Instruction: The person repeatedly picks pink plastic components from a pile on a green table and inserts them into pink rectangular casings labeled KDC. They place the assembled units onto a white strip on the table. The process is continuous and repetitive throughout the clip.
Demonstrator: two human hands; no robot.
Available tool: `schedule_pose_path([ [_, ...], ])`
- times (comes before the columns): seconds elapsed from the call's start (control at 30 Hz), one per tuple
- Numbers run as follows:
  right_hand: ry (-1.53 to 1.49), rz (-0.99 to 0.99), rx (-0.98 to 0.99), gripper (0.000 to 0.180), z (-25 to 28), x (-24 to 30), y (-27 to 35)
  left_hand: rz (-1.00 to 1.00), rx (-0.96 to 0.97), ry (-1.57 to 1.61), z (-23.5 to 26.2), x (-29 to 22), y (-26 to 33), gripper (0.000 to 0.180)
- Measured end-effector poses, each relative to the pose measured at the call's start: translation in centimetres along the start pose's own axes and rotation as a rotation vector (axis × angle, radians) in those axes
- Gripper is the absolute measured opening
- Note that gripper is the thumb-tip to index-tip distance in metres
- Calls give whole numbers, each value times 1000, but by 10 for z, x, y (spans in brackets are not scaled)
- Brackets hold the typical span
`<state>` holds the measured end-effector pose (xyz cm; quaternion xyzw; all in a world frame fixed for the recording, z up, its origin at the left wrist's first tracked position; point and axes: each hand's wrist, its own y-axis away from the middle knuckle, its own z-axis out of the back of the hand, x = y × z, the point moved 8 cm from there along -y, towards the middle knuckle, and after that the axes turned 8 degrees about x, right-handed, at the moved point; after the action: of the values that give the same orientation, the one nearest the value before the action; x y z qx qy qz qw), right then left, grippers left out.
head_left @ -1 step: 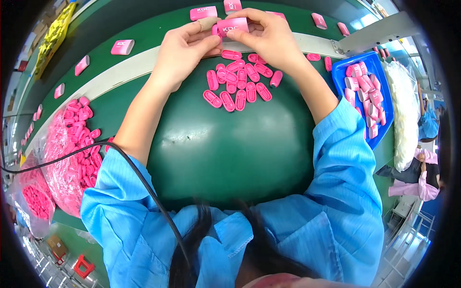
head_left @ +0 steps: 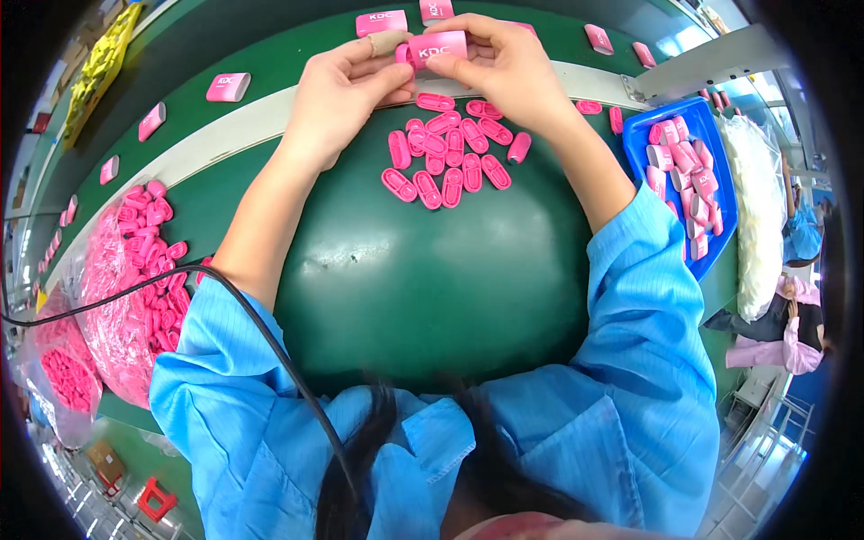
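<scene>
A: What is the grip state?

B: Both hands hold one pink rectangular case [head_left: 438, 47] with white lettering. The left hand [head_left: 346, 90] pinches its left end, and a tan wrap covers one fingertip. The right hand [head_left: 504, 63] closes over its top and right end. The case sits above the edge of the green table [head_left: 432, 288].

A: What lies near the grip?

B: Just below it is a cluster of small pink oval parts [head_left: 450, 157], flat on the table and touching each other. Behind the hands is a green conveyor belt [head_left: 270, 45] carrying more pink cases [head_left: 227, 86], well spaced, white lettering up. A pale rail [head_left: 225, 135] runs between the belt and the table.

A: And to the sides?

B: Right of the grip, past the right forearm, is a blue tray [head_left: 720, 225] full of pink pieces. Beyond it lies a clear bag of white parts [head_left: 756, 216]. Far left and below the grip are clear bags of pink parts [head_left: 117, 297].

A: Is anything in the way?

B: A black cable [head_left: 180, 274] crosses the left blue sleeve [head_left: 225, 378]. Nothing lies between the hands and the ovals. Another person [head_left: 783, 333] is at the far right, well apart.
</scene>
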<state>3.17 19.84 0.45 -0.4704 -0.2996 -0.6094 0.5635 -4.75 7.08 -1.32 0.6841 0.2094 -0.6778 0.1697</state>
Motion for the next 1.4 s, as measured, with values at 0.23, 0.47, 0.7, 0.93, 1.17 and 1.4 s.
schedule_pose_path([
  [0.23, -223, -123, 103, 34, -1, -23, -1, -30, -75, 136, 15, 10, -4, 39],
  [0.47, -270, -63, 112, 31, -9, -19, 0, -69, -75, -31, 14, 7, -1, 40],
  [0.7, -239, 12, 26, 31, -4, -12, 4, -157, -108, -195, 9, -9, 4, 40],
  [0.93, -157, 44, -23, 32, -6, 0, 8, -143, -127, -499, -14, -22, 21, 27],
  [1.17, -81, -10, -20, 22, 4, 8, -3, -239, -61, -888, -18, -36, 13, 50],
  [1.4, 176, -143, -154, 32, 88, -59, -73, -486, 162, -1099, -39, -31, -4, 25],
])
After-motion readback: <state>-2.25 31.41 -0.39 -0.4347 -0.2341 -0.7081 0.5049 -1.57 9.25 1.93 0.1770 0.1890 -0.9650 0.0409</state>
